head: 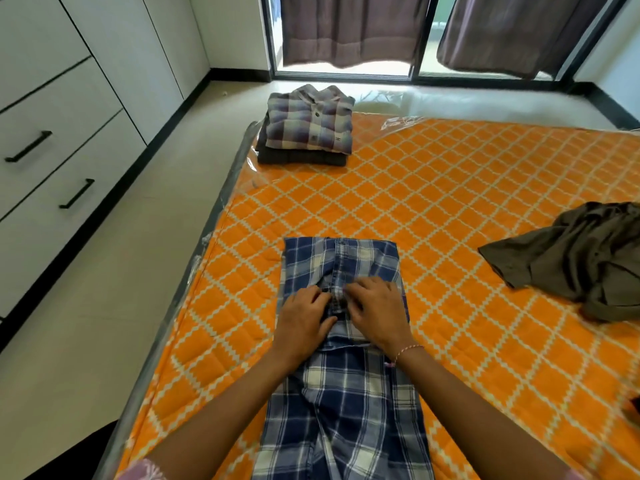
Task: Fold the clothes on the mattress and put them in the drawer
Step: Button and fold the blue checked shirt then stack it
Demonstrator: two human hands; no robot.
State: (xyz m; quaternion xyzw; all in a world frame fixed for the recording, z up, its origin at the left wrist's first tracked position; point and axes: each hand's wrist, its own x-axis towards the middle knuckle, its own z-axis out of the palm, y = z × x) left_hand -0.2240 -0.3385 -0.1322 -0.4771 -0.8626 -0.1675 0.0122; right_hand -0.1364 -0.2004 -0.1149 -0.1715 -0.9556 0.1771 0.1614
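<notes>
Orange quilting with a pale diamond pattern covers the mattress [450, 209], which is wrapped in clear plastic and laid on a pale tiled floor [156, 237]. White cabinetry is seen along the left wall, where two drawers [62, 174] with black bar handles are shut. Two dark curtains [349, 27] are hung before the glass doors at the far end.

Four garments can be counted on the mattress. A blue plaid shirt [346, 410] is spread lengthwise at the near edge, its sides folded in to a narrow strip. A stack of two folded pieces is placed at the far left corner: a purple-grey plaid shirt [311, 123] on top of a dark folded garment [301, 156]. An olive shirt [581, 258] is left crumpled near the right edge, well apart from the rest.

Both hands are set side by side on the middle of the blue shirt. The button strip is pinched by the bent fingers of the left hand [304, 320], and the same strip is pinched by the right hand [377, 310]. A thin bracelet [408, 351] is worn on the right wrist.
</notes>
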